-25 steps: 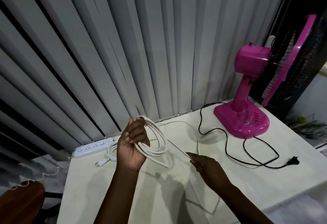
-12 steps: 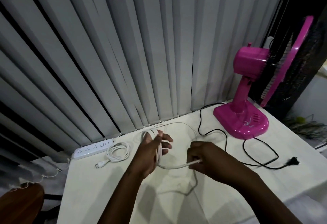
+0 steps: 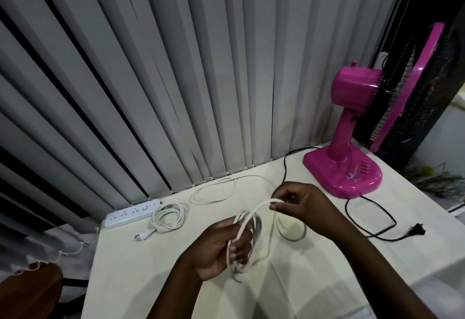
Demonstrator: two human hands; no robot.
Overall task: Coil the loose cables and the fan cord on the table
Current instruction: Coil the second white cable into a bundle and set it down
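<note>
My left hand (image 3: 221, 248) grips several loops of a white cable (image 3: 247, 240) low over the middle of the table. My right hand (image 3: 299, 205) pinches the same cable's free run a little to the right and above, bending it into an arch. The loose tail (image 3: 214, 192) of that cable trails over the table toward the blinds. A pink fan (image 3: 349, 142) stands at the back right. Its black cord (image 3: 364, 218) lies uncoiled on the table, ending in a plug (image 3: 416, 230) near the right edge.
A white power strip (image 3: 133, 211) lies at the table's back left with its own cord (image 3: 168, 216) coiled beside it. Grey vertical blinds (image 3: 176, 79) hang behind the pale table (image 3: 327, 268). A brown chair (image 3: 27, 291) shows at the lower left.
My left hand has dropped lower and nearer with the loops. My right hand has risen and shifted right, drawing more cable toward the coil.
</note>
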